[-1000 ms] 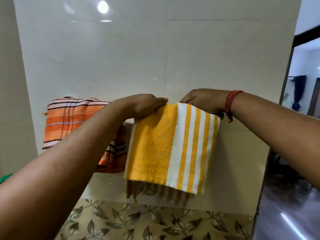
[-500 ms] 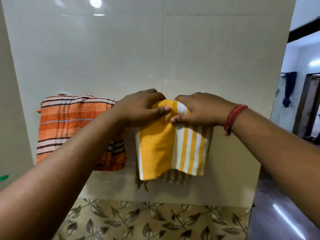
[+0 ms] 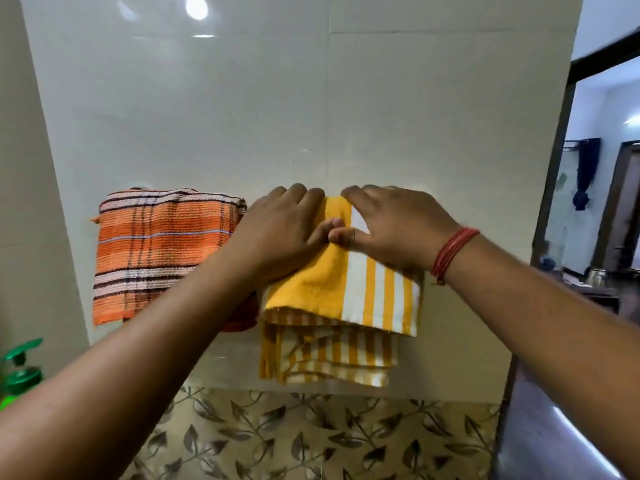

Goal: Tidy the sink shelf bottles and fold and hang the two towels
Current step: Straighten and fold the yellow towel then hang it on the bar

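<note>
your left hand (image 3: 280,233) and right hand (image 3: 391,230) are meeting thumb to thumb, pinching the yellow towel (image 3: 346,296) at its top fold; it is hanging straight below them.

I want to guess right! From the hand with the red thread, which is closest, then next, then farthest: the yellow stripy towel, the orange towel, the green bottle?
From the right hand:
1. Yellow striped towel: right under it, touching.
2. Orange checked towel: hanging to the left, past the left hand.
3. Green bottle: far left edge, low down.
</note>
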